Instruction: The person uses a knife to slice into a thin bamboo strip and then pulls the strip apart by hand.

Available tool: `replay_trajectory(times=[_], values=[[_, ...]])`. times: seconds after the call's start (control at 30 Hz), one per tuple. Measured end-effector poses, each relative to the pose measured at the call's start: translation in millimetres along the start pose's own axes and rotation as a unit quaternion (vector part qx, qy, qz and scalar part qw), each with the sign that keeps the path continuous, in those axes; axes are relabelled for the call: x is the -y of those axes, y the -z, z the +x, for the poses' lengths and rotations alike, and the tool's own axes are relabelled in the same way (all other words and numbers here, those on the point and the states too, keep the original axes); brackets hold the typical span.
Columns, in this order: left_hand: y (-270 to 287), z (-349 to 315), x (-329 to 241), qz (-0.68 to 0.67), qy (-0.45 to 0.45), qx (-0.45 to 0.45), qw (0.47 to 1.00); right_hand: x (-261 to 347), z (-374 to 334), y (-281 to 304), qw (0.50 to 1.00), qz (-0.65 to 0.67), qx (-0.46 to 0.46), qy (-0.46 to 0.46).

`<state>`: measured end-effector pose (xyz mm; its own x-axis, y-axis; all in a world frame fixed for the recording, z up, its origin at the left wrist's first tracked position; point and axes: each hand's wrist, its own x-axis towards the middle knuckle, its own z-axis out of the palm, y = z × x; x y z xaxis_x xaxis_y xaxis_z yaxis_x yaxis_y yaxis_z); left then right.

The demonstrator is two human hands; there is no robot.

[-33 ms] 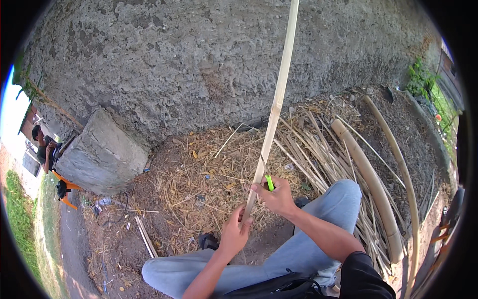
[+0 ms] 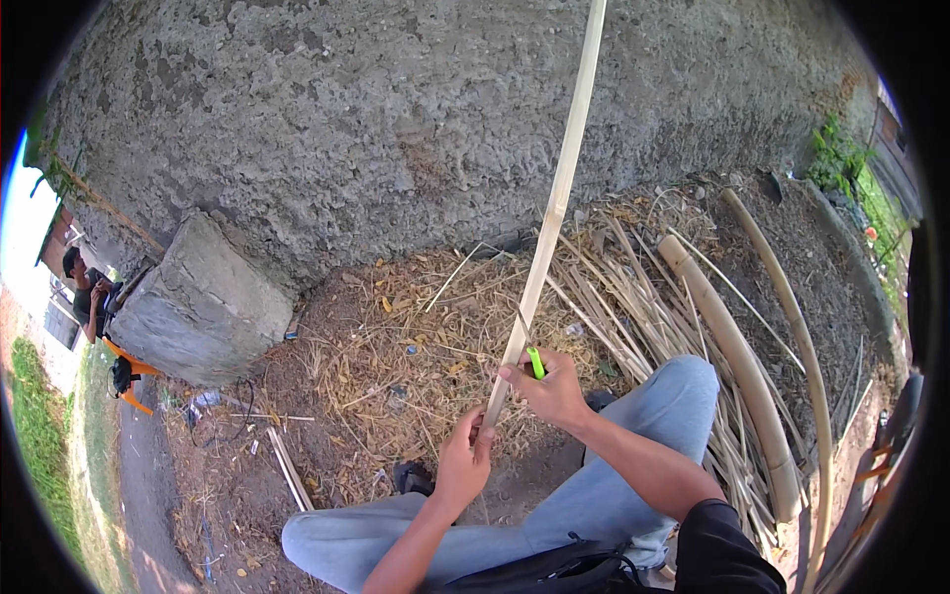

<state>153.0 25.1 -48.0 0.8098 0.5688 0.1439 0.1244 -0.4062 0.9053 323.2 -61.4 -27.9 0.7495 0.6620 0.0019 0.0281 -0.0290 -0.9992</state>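
Note:
A long pale bamboo strip (image 2: 560,188) rises from between my hands and runs past the top of the view, leaning right. Its lower end is gripped by my left hand (image 2: 463,463), thumb and fingers closed round it. Just above, my right hand (image 2: 550,394) is closed on a knife with a bright green handle (image 2: 536,363). The thin dark blade (image 2: 523,323) lies against the strip. My right thumb presses on the strip too. How deep the blade sits, I cannot tell.
Cut bamboo strips (image 2: 633,297) lie in a pile at right, beside a thick split bamboo piece (image 2: 732,366) and a long curved pole (image 2: 792,307). A rough grey wall (image 2: 396,119) stands ahead. At left are a concrete block (image 2: 208,302) and a seated person (image 2: 89,287).
The upper part of the bamboo strip has swung slightly to the right. Both hands keep nearly the same place and hold.

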Motion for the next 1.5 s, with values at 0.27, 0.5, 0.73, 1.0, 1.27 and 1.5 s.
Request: replay_trajectory(times=[0.27,0.5,0.73,1.0,1.27,1.5], values=[[11.1,-8.1,14.6,-0.048,0.057,-0.054,0.996,4.1,-10.9,1.4,0.998,-0.019,0.017,0.055],[31.0,-10.9,5.0,-0.172,0.181,0.027,0.968,1.9,-16.1,2.8,0.998,-0.030,0.044,0.032],[35.5,-8.9,15.7,-0.335,0.251,0.068,0.905,-8.5,-14.7,0.8,0.993,-0.043,0.067,0.089],[37.5,-9.7,14.2,-0.328,0.259,0.083,0.905,-10.8,-14.5,-0.3,0.993,-0.046,0.070,0.088],[38.7,-11.7,13.9,-0.332,0.273,0.078,0.900,-8.9,-16.8,-2.1,0.991,-0.062,0.059,0.107],[38.7,-15.1,18.3,-0.315,0.240,0.057,0.917,-5.6,-16.2,-1.7,0.990,-0.067,0.072,0.100]])
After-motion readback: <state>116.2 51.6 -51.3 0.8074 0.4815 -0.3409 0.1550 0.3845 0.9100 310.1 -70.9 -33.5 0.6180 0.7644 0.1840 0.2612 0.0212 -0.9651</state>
